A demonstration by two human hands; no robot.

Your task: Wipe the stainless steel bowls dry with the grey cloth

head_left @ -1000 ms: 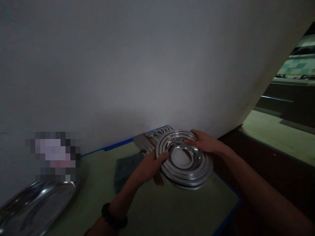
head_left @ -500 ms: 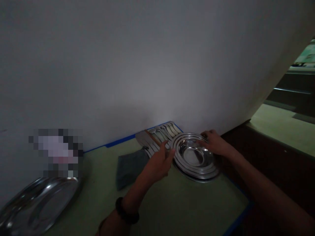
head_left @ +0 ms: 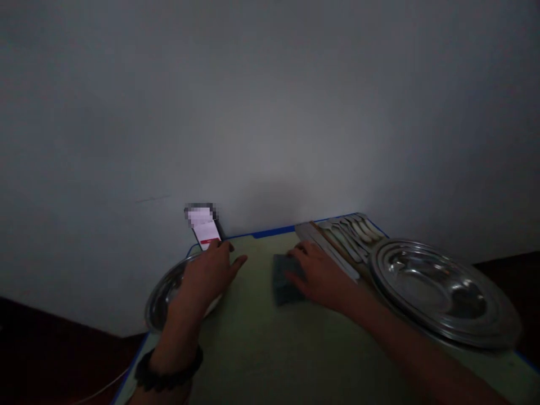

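My left hand (head_left: 208,275) hovers over the shiny metal dish (head_left: 158,304) at the left, its thumb and fingers spread and nothing in them. Much of that dish is hidden behind the hand. On the dark grey-green folded cloth (head_left: 284,287) lies my right hand (head_left: 318,275), thumb and fingers apart over its right part; the cloth looks flat. Just right of the cloth is a row of cutlery, with a broad flat blade (head_left: 329,247) and several spoons (head_left: 343,239). Farther right, a stack of round metal plates (head_left: 422,287) sits beneath no hand.
A phone (head_left: 206,230) with a lit screen leans on the wall behind the left dish. The pale green table (head_left: 253,349) has blue edging and stands against a grey wall (head_left: 270,124). A thin cable (head_left: 103,388) runs at the lower left.
My view has turned left. My right hand has left the plate stack and come to the cloth. My left hand has moved from beside the plates to over the left dish.
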